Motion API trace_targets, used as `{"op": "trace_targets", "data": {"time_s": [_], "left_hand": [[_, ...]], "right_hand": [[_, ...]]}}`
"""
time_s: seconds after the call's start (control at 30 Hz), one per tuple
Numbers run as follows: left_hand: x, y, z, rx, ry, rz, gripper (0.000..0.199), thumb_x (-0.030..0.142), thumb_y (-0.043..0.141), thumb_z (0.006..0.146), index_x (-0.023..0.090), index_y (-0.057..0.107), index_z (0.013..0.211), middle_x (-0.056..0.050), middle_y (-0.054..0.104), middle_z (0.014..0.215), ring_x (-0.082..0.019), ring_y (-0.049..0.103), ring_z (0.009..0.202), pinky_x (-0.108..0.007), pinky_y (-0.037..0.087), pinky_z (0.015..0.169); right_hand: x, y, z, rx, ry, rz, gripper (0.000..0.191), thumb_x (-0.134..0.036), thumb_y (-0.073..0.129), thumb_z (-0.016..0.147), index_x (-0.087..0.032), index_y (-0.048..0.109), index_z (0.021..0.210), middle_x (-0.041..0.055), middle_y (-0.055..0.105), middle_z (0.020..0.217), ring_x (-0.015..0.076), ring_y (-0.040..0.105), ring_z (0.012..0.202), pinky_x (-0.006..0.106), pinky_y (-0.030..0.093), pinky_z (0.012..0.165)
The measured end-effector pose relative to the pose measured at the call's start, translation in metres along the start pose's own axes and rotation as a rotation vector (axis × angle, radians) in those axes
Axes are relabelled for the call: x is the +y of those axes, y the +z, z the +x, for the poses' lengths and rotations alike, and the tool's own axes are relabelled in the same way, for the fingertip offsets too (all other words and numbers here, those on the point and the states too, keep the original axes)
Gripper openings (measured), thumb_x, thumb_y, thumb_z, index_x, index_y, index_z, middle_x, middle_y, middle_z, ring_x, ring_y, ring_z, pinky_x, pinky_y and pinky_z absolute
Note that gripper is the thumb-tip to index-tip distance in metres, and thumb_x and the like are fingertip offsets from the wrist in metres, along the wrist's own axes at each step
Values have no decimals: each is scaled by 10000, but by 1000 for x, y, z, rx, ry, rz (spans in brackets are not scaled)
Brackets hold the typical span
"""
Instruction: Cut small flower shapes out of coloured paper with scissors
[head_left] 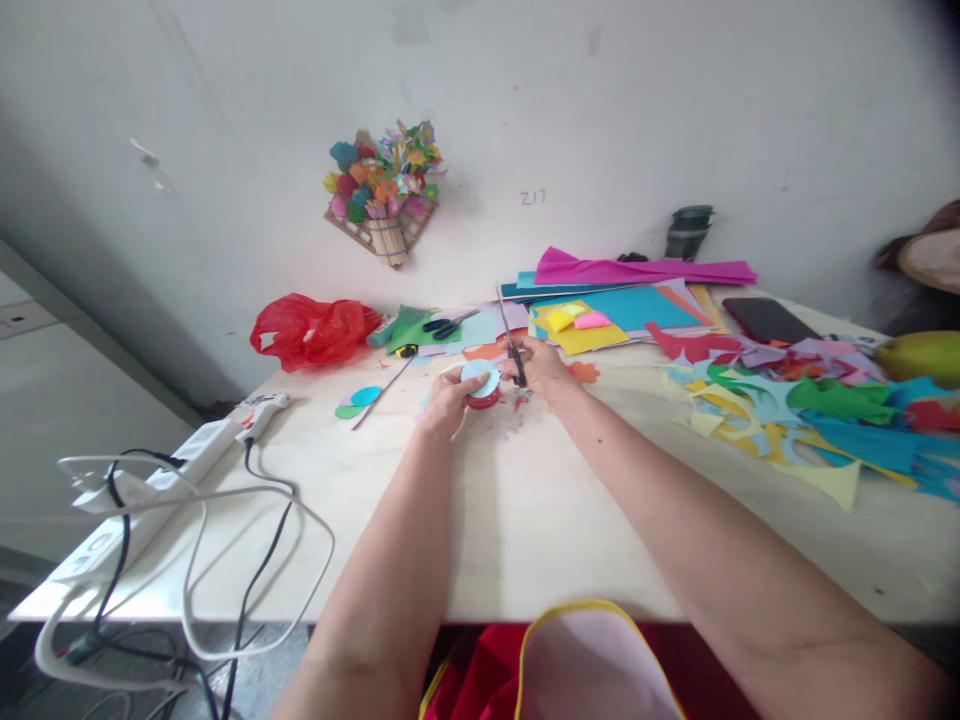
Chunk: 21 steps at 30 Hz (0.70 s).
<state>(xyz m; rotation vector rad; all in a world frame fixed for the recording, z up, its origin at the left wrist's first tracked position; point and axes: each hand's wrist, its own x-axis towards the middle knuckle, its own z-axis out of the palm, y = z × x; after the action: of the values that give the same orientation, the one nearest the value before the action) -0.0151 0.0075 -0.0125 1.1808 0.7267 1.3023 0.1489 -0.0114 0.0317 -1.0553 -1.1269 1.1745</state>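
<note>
Centrally, the left hand (pixel 445 402) pinches a pale blue paper circle (pixel 481 378) between thumb and fingers, above the counter (pixel 525 520) and over a red round object (pixel 484 400). Just beside it, the right hand (pixel 541 368) grips scissors (pixel 517 365), blades pointing toward the wall (pixel 480 150). Paper scraps (pixel 817 400) lie to the right; a blue disc (pixel 365 396) overlaps a green one on the left.

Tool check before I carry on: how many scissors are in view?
2: one pair of scissors in the right hand, another pair on sheets beyond the left hand. The paper scraps may hide more.
</note>
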Motion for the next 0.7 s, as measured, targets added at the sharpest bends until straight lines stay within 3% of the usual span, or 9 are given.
{"op": "trace_targets", "data": {"time_s": [0.27,0.5,0.7], "left_hand": [[3,-1,0,40,14,-17,328,285,956,518,122,739,702,-44,688,660,-142,596,595,-294,462,624],[3,-3,1,65,26,-27,372,304,971,475,125,730,696,-48,678,637,-168,618,612,-312,477,633],[2,-5,2,68,36,-12,358,290,964,478,120,739,698,-56,682,642,-173,625,615,-318,495,640]], "right_hand": [[2,-11,6,-50,-6,-12,322,-171,845,616,-183,636,860,-43,619,565,110,571,491,194,419,458],[4,-38,11,-340,29,-109,330,-331,858,679,-155,621,826,-7,651,556,103,570,426,166,263,347],[7,-53,16,-579,40,-343,321,-377,785,798,-159,581,679,29,676,554,96,561,393,175,284,330]]}}
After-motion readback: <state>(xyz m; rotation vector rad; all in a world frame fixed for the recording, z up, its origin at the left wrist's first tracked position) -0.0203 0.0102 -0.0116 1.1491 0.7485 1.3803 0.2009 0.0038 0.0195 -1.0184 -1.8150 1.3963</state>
